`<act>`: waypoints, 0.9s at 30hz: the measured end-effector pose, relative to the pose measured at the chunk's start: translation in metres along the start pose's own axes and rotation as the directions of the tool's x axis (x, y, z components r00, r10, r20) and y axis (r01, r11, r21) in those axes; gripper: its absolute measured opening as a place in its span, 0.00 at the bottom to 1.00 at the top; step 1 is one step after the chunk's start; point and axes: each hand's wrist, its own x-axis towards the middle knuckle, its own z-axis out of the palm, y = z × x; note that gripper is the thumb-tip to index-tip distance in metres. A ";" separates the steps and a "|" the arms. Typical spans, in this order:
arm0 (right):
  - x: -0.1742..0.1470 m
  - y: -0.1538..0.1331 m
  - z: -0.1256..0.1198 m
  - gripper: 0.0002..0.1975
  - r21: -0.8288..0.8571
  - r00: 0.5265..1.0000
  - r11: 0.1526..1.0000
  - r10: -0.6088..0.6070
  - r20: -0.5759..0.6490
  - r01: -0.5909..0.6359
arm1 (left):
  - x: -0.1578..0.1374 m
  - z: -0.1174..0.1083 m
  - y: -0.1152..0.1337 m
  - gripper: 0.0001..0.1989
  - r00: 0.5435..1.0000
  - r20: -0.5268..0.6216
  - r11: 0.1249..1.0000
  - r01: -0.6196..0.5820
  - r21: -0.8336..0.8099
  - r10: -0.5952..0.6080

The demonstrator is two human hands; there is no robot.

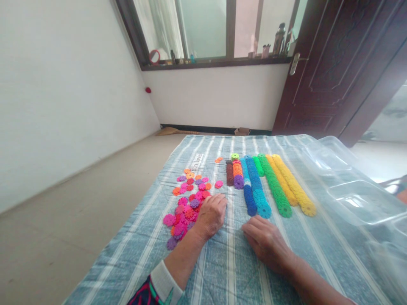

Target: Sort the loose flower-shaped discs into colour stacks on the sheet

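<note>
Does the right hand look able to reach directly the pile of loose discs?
Probably not directly: the left hand lies between the right hand and the pile of discs.

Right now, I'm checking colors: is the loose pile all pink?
No, the pile mixes purple discs and orange discs with pink discs.

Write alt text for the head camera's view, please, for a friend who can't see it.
A person's left hand rests at the edge of a loose scatter of pink, red, orange and purple discs; the right hand is near the ends of color-grouped disc rows. Clear plastic containers sit rightward on the striped cloth.
</note>
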 end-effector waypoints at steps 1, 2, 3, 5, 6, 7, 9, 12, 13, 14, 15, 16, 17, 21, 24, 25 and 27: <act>0.000 0.000 0.000 0.15 0.000 1.000 1.000 -0.001 0.002 0.001 | 0.000 0.000 0.000 0.12 1.000 -0.004 1.000 -0.003 0.001 0.003; 0.000 0.000 0.000 0.15 0.000 1.000 1.000 -0.002 0.003 0.002 | 0.000 0.000 0.000 0.12 1.000 -0.008 1.000 -0.004 0.001 0.004; 0.000 0.000 0.000 0.15 0.000 1.000 1.000 -0.001 0.005 0.001 | 0.000 0.000 0.000 0.11 1.000 -0.012 1.000 -0.003 0.002 0.003; 0.000 0.000 -0.001 0.15 -0.001 1.000 1.000 0.001 0.005 -0.001 | 0.000 0.000 0.000 0.11 1.000 -0.014 1.000 -0.001 0.005 0.001; 0.000 0.000 -0.001 0.15 -0.001 1.000 1.000 0.001 0.004 -0.001 | 0.000 0.000 0.000 0.11 1.000 -0.014 1.000 0.000 0.007 0.000; 0.000 0.000 -0.001 0.14 0.001 1.000 1.000 0.000 0.001 0.000 | 0.000 0.000 0.000 0.11 1.000 -0.012 1.000 0.002 0.009 -0.002; 0.000 0.000 -0.001 0.14 0.004 1.000 1.000 -0.003 -0.004 0.003 | 0.000 -0.001 0.000 0.11 1.000 -0.007 1.000 0.004 0.010 -0.004; 0.000 0.000 -0.001 0.15 0.005 1.000 1.000 0.002 -0.002 -0.002 | 0.000 -0.002 0.001 0.11 1.000 -0.001 1.000 0.007 0.007 -0.007; 0.000 0.000 -0.001 0.15 0.005 1.000 1.000 0.006 0.002 -0.006 | 0.000 -0.002 0.001 0.11 1.000 -0.002 1.000 0.007 0.004 -0.007; 0.000 0.000 -0.001 0.15 0.004 1.000 1.000 0.009 0.005 -0.009 | 0.000 -0.002 0.001 0.11 1.000 -0.004 1.000 0.006 0.001 -0.006; 0.000 0.000 -0.001 0.15 0.004 1.000 1.000 0.011 0.007 -0.011 | 0.000 -0.002 0.001 0.11 1.000 -0.006 1.000 0.006 -0.002 -0.006; 0.000 0.000 -0.001 0.15 0.003 1.000 1.000 0.011 0.008 -0.011 | 0.000 -0.002 0.001 0.11 1.000 -0.008 1.000 0.005 -0.005 -0.005; 0.000 0.000 -0.001 0.15 0.001 1.000 1.000 0.010 0.008 -0.010 | 0.000 -0.002 0.001 0.11 1.000 -0.008 1.000 0.004 -0.006 -0.004; -0.001 0.001 -0.001 0.15 -0.003 1.000 1.000 0.011 0.018 -0.011 | 0.000 -0.003 0.002 0.12 1.000 0.004 1.000 0.012 -0.004 -0.012; -0.001 0.001 -0.001 0.15 0.003 0.999 1.000 0.016 0.028 -0.016 | 0.001 -0.004 0.002 0.12 1.000 0.014 1.000 0.020 -0.005 -0.020; -0.001 0.001 -0.001 0.15 0.004 0.999 1.000 0.016 0.027 -0.016 | 0.001 -0.004 0.002 0.12 1.000 0.017 1.000 0.022 -0.006 -0.022; -0.001 0.001 -0.001 0.15 0.005 1.000 1.000 0.016 0.020 -0.016 | 0.001 -0.004 0.002 0.12 0.999 0.022 1.000 0.026 -0.010 -0.026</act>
